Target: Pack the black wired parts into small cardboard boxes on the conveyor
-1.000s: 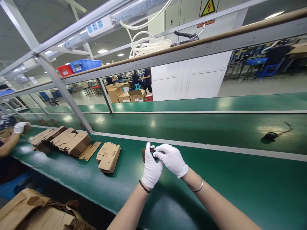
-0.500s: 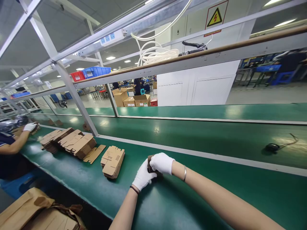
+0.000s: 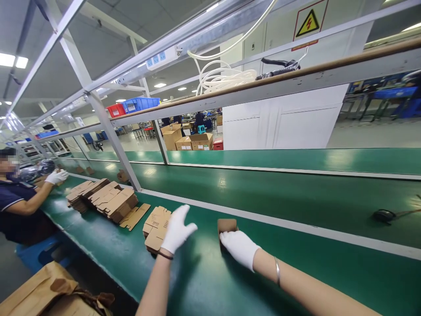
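White, matt cloth covers the left hand (image 3: 177,230) and the right hand (image 3: 239,249) over here; a smooth, shiny metal bangle (image 3: 278,271) gleams nearby. The small box (image 3: 226,224) and, to the left, the carton stack (image 3: 157,229) look like dull brown card. The green bench top (image 3: 204,281) is smooth with a soft sheen. Near left, I see a creased paper sack (image 3: 36,285); far left, a smooth plastic blue bin (image 3: 141,104).

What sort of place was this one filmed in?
Most likely a factory packing or assembly line: a long green work surface, stacks of flattened cardboard cartons on it, and a gloved co-worker farther along the same surface.
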Available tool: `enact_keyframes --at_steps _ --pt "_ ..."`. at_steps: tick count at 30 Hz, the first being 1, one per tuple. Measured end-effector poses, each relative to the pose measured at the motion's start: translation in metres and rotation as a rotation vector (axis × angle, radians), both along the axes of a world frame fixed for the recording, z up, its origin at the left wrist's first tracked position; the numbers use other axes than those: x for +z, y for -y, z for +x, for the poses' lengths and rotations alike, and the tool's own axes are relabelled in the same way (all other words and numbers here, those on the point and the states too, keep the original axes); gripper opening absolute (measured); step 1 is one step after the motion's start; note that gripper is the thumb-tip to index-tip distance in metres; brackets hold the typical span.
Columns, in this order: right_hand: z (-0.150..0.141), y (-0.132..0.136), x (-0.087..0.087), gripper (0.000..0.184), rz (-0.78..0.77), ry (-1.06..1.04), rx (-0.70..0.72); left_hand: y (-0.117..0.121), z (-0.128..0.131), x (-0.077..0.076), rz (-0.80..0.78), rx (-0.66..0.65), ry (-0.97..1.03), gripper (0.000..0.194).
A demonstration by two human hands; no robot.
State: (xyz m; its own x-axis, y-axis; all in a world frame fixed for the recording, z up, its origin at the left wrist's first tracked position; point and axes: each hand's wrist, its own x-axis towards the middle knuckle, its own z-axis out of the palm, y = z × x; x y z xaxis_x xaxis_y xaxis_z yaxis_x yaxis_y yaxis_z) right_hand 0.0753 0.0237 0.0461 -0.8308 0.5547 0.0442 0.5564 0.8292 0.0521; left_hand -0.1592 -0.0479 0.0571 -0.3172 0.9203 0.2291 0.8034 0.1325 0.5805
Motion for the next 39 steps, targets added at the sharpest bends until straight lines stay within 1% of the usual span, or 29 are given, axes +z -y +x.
enact_keyframes --at_steps 1,2,3,4,5,6,8,9,11,13,15,17,19,20,22,23,25,27,28,29,30,31,33,34,36,38,39 --pt "0.001 -0.014 -0.001 0.028 0.022 -0.013 -0.062 -0.001 -0.023 0.011 -0.027 0.218 -0.096 0.068" --pt "0.002 -0.031 -0.001 0.030 0.041 -0.028 -0.120 -0.002 -0.044 0.020 -0.093 0.436 -0.158 0.069" --pt "0.003 -0.048 0.000 0.030 0.056 -0.045 -0.168 -0.002 -0.062 0.027 -0.177 0.583 -0.171 0.072" --pt "0.003 -0.066 0.003 0.030 0.069 -0.061 -0.211 -0.002 -0.075 0.031 -0.206 0.641 -0.166 0.073" --pt "0.004 -0.083 0.006 0.029 0.079 -0.078 -0.255 -0.002 -0.083 0.033 -0.232 0.677 -0.156 0.073" --pt "0.005 -0.099 0.010 0.027 0.085 -0.095 -0.299 -0.002 -0.087 0.033 -0.241 0.682 -0.142 0.070" --pt "0.006 -0.123 0.017 0.023 0.091 -0.127 -0.371 -0.002 -0.085 0.031 -0.223 0.680 -0.127 0.061" --pt "0.006 -0.130 0.020 0.022 0.092 -0.144 -0.394 -0.002 -0.082 0.031 -0.208 0.688 -0.124 0.057" --pt "0.006 -0.137 0.024 0.021 0.097 -0.184 -0.412 0.001 -0.076 0.033 -0.173 0.718 -0.125 0.053" --pt "0.003 -0.131 0.026 0.025 0.106 -0.231 -0.392 0.007 -0.073 0.041 -0.130 0.744 -0.129 0.055" --pt "-0.003 -0.113 0.024 0.032 0.109 -0.273 -0.351 0.014 -0.071 0.052 -0.082 0.714 -0.115 0.053" --pt "-0.013 -0.083 0.021 0.040 0.033 -0.398 -0.277 0.018 -0.058 0.061 -0.054 0.610 -0.086 0.043" --pt "-0.025 -0.050 0.018 0.052 -0.156 -0.623 -0.194 0.018 -0.029 0.063 0.008 0.464 0.003 0.034" --pt "-0.032 -0.034 0.017 0.059 -0.272 -0.741 -0.168 0.018 -0.008 0.062 0.079 0.378 0.097 0.033" --pt "-0.040 -0.010 0.019 0.071 -0.449 -0.911 -0.197 0.018 0.037 0.056 0.249 0.303 0.312 0.035" --pt "-0.041 -0.003 0.021 0.071 -0.496 -0.960 -0.239 0.018 0.058 0.052 0.292 0.248 0.427 0.036" --pt "-0.036 0.001 0.026 0.061 -0.517 -1.008 -0.322 0.019 0.090 0.044 0.276 0.037 0.688 0.038" --pt "-0.024 -0.002 0.030 0.048 -0.504 -1.020 -0.348 0.019 0.105 0.036 0.183 -0.206 0.948 0.042" --pt "-0.017 -0.004 0.032 0.044 -0.507 -1.027 -0.339 0.018 0.108 0.033 0.138 -0.296 1.053 0.045" --pt "-0.010 -0.005 0.033 0.042 -0.526 -1.048 -0.324 0.017 0.108 0.029 0.109 -0.346 1.128 0.047" --pt "-0.004 -0.005 0.033 0.041 -0.570 -1.082 -0.295 0.015 0.109 0.026 0.106 -0.348 1.170 0.049" --pt "0.002 -0.003 0.033 0.039 -0.636 -1.132 -0.258 0.013 0.109 0.023 0.132 -0.312 1.181 0.050" --pt "0.008 0.004 0.031 0.037 -0.798 -1.282 -0.190 0.007 0.115 0.016 0.236 -0.184 1.169 0.049" --pt "0.009 0.007 0.029 0.037 -0.879 -1.368 -0.180 0.005 0.120 0.014 0.298 -0.124 1.165 0.048" --pt "0.008 0.015 0.025 0.037 -1.011 -1.529 -0.237 0.003 0.132 0.010 0.408 -0.056 1.184 0.046" --pt "0.008 0.021 0.023 0.037 -1.120 -1.640 -0.320 0.003 0.143 0.009 0.466 -0.051 1.202 0.044" --pt "0.009 0.024 0.023 0.037 -1.172 -1.675 -0.330 0.003 0.146 0.010 0.483 -0.055 1.198 0.044"
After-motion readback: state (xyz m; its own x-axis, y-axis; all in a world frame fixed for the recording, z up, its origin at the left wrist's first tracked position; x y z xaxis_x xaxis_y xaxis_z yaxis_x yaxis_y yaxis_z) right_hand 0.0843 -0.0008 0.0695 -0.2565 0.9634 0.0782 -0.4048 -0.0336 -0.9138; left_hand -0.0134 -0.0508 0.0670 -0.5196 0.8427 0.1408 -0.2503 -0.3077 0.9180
